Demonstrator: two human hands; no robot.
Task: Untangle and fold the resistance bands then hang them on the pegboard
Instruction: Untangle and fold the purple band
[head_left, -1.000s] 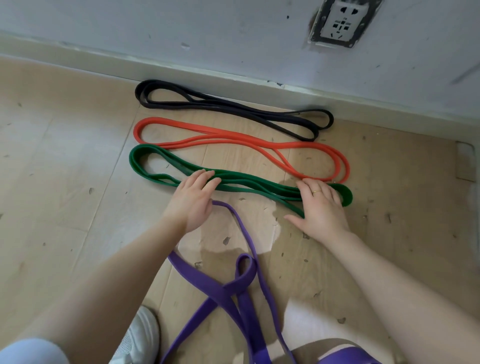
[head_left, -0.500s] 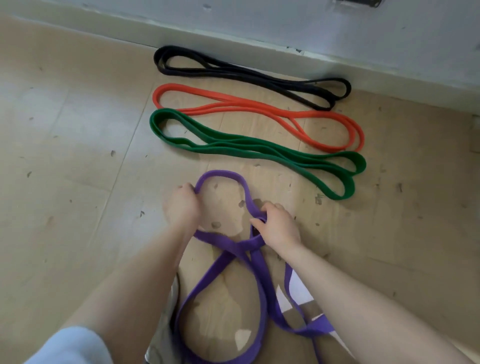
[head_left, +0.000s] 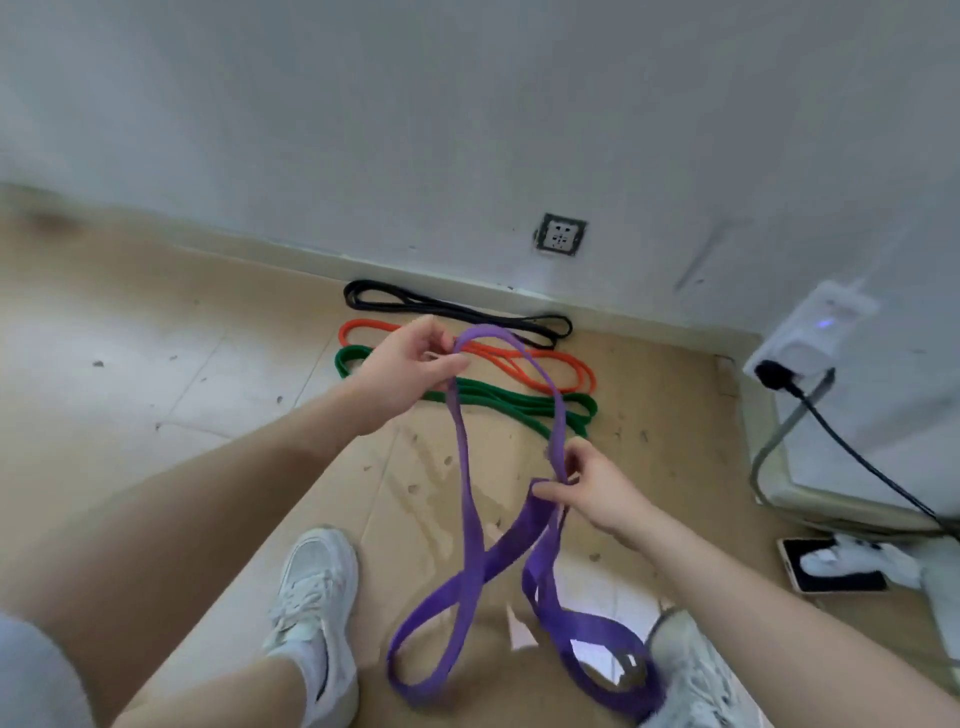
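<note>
Above floor (head_left: 156, 415): both hands hold purple band (head_left: 470, 499).

Two bare forearms reach forward from the bottom of the view, with no sleeves, watch or bracelet visible along them. The left hand (head_left: 410, 366) and the right hand (head_left: 592, 493) are both bare, without gloves. At the lower left corner, a pale grey-blue patch of clothing (head_left: 31, 670) shows beside a bare leg. The left foot wears a white lace-up sneaker (head_left: 317, 592) with a white sock (head_left: 306, 657) above it. The right foot wears a second pale sneaker (head_left: 691, 670), blurred and partly cut off by the bottom edge.
</note>
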